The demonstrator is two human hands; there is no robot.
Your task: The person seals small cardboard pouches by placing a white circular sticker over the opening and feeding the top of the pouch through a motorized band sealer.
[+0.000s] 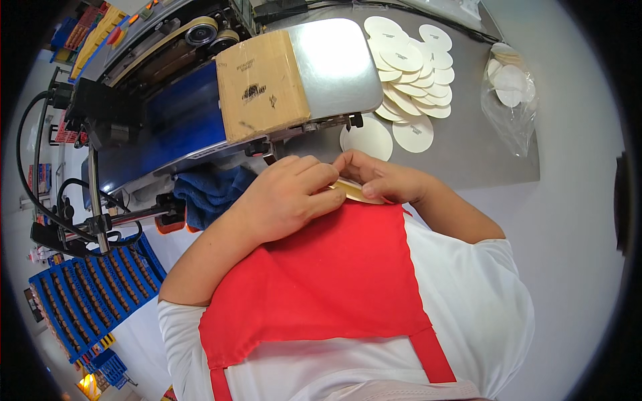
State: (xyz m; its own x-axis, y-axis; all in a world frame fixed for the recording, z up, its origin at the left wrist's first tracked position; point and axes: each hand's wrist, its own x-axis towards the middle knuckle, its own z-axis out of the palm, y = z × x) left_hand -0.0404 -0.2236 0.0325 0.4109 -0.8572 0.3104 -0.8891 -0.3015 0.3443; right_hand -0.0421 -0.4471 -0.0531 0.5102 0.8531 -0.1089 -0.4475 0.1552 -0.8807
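Close to the chest of a red apron (341, 270), my left hand (291, 193) and my right hand (386, 178) meet around a small stack of pale round cards (357, 191), seen nearly edge-on. My left fingers rest at its left end, while the right thumb and fingers pinch its right side. The fingers hide part of the stack. Just beyond my hands, a blank white disc (368, 138) and a printed disc (413, 134) lie on the steel table (481, 150). Behind them spreads a loose pile of overlapping white discs (411, 75), several bearing small print.
A conveyor with a blue belt (183, 105) stands at left, its end covered by brown cardboard (263, 85) beside a metal plate (333, 65). A clear bag of discs (510, 95) lies right. Nearby are a blue cloth (213, 190), a black device (103, 108) and blue crates (98, 295).
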